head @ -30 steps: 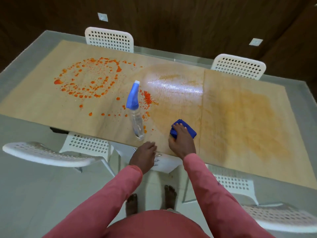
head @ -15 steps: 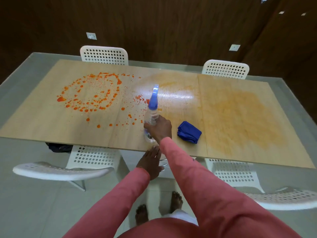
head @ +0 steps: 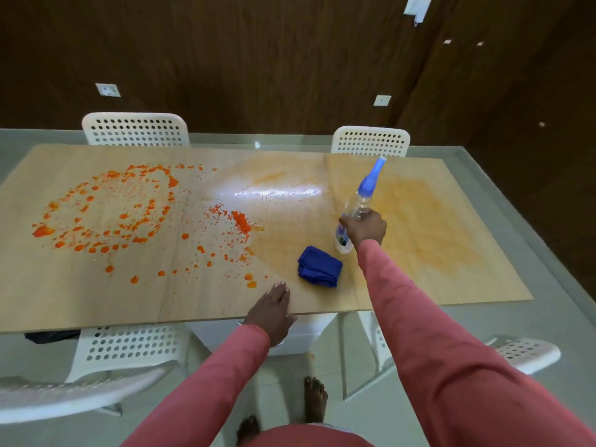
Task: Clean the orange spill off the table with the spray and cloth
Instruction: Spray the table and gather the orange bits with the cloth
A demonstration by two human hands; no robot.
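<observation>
My sleeves (head: 429, 343): long, salmon-pink, plain cloth, reaching both wrists. Same pink garment across my front (head: 306, 437) at lower frame edge. Feet (head: 314, 400) bare. No rings or watch on either hand.

The right hand (head: 364, 230) holds the clear spray bottle (head: 361, 204) with its blue top, tilted over the counter (head: 96, 301). The folded blue cloth (head: 319, 271) lies just beside it. The left hand (head: 271, 309) rests flat at the near edge, and orange spill (head: 106, 214) dots the left side.
</observation>
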